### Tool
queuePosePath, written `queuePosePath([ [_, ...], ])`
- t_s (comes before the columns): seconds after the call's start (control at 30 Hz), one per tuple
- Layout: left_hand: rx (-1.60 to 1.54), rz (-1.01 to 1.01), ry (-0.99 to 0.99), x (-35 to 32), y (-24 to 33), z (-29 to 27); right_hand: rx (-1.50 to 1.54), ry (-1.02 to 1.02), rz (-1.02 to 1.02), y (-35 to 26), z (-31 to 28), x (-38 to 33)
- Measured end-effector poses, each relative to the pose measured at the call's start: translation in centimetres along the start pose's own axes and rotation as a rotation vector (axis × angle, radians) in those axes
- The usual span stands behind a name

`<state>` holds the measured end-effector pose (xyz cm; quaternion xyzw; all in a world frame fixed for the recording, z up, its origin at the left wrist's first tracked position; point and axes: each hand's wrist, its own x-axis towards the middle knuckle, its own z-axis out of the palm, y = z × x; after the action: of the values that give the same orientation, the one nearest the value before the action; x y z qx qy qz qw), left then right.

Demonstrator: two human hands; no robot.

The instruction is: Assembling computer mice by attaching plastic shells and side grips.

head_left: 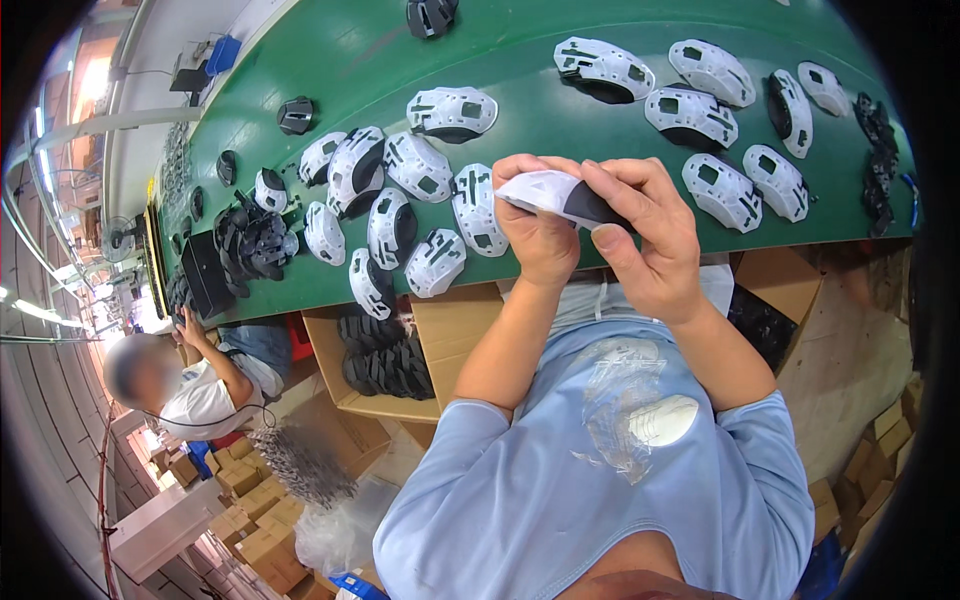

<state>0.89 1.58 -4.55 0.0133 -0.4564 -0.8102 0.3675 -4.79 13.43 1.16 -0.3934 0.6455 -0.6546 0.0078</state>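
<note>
Well, I see the left hand [541, 240] closed around the white end of a curved plastic shell [543, 191] while the right hand [652, 225] pinches its black part, over the near edge of the green counter [520, 50]. Similar white shells [418, 165] lie to either side; below, an open cardboard box [460, 340] holds black pieces [390, 368].

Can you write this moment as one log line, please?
left grip: holding shell; right grip: holding shell's dark end; shell: white and black; green table: other shells on it
</note>
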Motion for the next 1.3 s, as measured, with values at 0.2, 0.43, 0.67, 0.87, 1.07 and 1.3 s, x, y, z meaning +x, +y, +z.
queuePosePath([
  [0.2, 0.051, 0.039, 0.033, 0.2, 0.3, -0.1, -0.02, -0.079, -0.014, 0.5, -1.1, 0.4],
  [0.43, 0.407, 0.003, 0.158, 0.2, 2.6, 1.4, -0.178, -0.054, 0.035, -0.4, -0.6, 0.7],
  [0.67, 0.365, -0.234, 0.109, -0.3, 4.7, 3.1, -0.241, -0.096, 0.144, 0.3, -1.4, 1.5],
  [0.87, 0.307, -0.405, 0.001, 0.8, 4.6, 2.4, -0.371, -0.106, -0.017, 1.3, -1.4, 2.1],
  [1.07, 0.487, -0.156, -0.009, 0.5, 3.6, 1.5, -0.392, -0.221, -0.068, 2.7, -1.1, 1.9],
  [1.3, 0.367, -0.212, 0.149, 1.1, 3.2, 0.9, -0.351, -0.214, -0.089, 3.3, -0.4, 2.7],
])
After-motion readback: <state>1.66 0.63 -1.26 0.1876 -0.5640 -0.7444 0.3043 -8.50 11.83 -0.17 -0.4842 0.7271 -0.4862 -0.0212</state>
